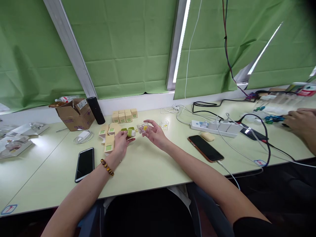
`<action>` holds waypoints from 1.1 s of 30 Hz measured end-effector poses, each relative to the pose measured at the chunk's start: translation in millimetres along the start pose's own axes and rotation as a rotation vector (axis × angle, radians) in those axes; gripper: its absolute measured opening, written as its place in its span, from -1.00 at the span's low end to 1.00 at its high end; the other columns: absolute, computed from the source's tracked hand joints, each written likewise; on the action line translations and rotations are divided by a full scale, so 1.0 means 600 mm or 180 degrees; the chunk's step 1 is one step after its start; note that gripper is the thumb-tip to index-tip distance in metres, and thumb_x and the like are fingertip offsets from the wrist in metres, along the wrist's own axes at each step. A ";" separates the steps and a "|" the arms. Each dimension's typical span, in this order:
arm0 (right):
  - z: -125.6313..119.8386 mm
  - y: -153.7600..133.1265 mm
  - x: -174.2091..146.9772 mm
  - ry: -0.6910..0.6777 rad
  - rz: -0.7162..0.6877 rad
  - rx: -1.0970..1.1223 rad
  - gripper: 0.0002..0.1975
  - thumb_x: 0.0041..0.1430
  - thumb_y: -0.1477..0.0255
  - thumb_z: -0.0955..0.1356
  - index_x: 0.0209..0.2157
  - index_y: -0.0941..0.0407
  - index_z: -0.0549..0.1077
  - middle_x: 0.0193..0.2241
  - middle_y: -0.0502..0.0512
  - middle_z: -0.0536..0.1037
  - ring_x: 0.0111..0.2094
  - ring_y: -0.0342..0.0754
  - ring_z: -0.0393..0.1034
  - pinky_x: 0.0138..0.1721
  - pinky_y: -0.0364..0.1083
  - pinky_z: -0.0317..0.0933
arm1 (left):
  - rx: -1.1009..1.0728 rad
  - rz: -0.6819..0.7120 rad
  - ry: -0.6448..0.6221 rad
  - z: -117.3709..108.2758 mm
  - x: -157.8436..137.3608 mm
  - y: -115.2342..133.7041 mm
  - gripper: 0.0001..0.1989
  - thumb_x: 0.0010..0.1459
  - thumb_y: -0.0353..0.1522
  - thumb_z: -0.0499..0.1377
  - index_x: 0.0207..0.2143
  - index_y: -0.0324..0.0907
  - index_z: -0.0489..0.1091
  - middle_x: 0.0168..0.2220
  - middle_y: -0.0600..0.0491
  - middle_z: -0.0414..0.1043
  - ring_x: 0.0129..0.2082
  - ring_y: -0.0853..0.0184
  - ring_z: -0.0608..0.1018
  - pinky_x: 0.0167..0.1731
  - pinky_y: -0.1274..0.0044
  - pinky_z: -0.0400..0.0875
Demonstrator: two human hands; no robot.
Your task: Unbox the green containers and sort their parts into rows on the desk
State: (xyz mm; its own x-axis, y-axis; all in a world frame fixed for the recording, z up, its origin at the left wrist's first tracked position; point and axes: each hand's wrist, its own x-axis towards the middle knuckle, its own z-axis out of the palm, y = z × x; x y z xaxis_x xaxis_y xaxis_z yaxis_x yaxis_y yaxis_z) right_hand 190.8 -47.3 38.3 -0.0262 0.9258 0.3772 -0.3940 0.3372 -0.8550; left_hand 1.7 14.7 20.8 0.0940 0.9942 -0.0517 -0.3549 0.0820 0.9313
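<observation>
A person seated at a pale table [153,177] is holding a small piece in each hand, the two nearly meeting above the tabletop. The left hand [120,141], a beaded bracelet [107,167] circling its wrist, is closing thumb and fingers on a green-and-white piece [131,133]. The right hand [156,135] is pinching a clear cup [140,128] showing a spot of yellow, its upper fingers standing partly open. A second clear piece [164,124] is resting on the table just beyond the right hand.

Small cream boxes [109,144] are standing beside the left hand, each showing a green square label, while more boxes [125,116] are lining up near the wall. Their print is staying too small to read. A brown carton [74,115] is bearing a white label and purplish print, both illegible. A red-and-white label [307,90] is showing at far right, blurred, beyond a co-worker's hand [300,123]. Blue-framed stickers [9,209] with red marks are dotting the table's front edge. Two dark-screened phones [84,164] are lying at either side.
</observation>
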 end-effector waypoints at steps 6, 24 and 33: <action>0.009 -0.013 -0.007 -0.0025 -0.0048 -0.0053 -0.28 -0.05 0.17 0.66 0.06 -0.06 0.32 -0.06 0.09 0.61 -0.01 0.05 0.56 0.18 0.12 0.38 | 0.0063 0.0081 -0.0064 0.002 -0.003 -0.004 -0.89 0.39 -0.39 0.15 -0.25 -0.20 0.32 -0.22 -0.07 0.52 -0.28 0.31 0.63 -0.18 0.29 0.67; -0.002 -0.032 -0.007 0.0020 0.0616 0.0567 -0.63 0.22 0.05 0.35 -0.38 0.00 0.19 -0.18 0.22 0.63 -0.15 0.18 0.52 -0.16 0.13 0.35 | -0.0024 0.0059 -0.0045 0.006 -0.009 0.002 -0.88 0.42 -0.42 0.11 -0.26 -0.21 0.33 -0.22 -0.08 0.55 -0.29 0.32 0.64 -0.17 0.31 0.67; -0.005 -0.045 -0.010 0.0045 0.0758 0.0436 -0.66 0.16 0.11 0.28 -0.44 -0.01 0.04 -0.53 0.02 0.27 -0.50 0.02 0.11 -0.30 0.06 0.17 | -0.0054 0.0071 -0.0174 0.003 -0.008 0.000 -0.91 0.39 -0.41 0.14 -0.25 -0.21 0.35 -0.23 -0.07 0.57 -0.32 0.31 0.65 -0.19 0.33 0.65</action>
State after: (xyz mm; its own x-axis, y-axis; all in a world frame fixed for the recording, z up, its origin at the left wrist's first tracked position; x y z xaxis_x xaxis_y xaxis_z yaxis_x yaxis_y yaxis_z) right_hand 204.3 -61.4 58.1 -0.1204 0.9788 0.1655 -0.4989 0.0845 -0.8626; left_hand 2.9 9.8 21.6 0.1364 0.9906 -0.0109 -0.3731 0.0616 0.9258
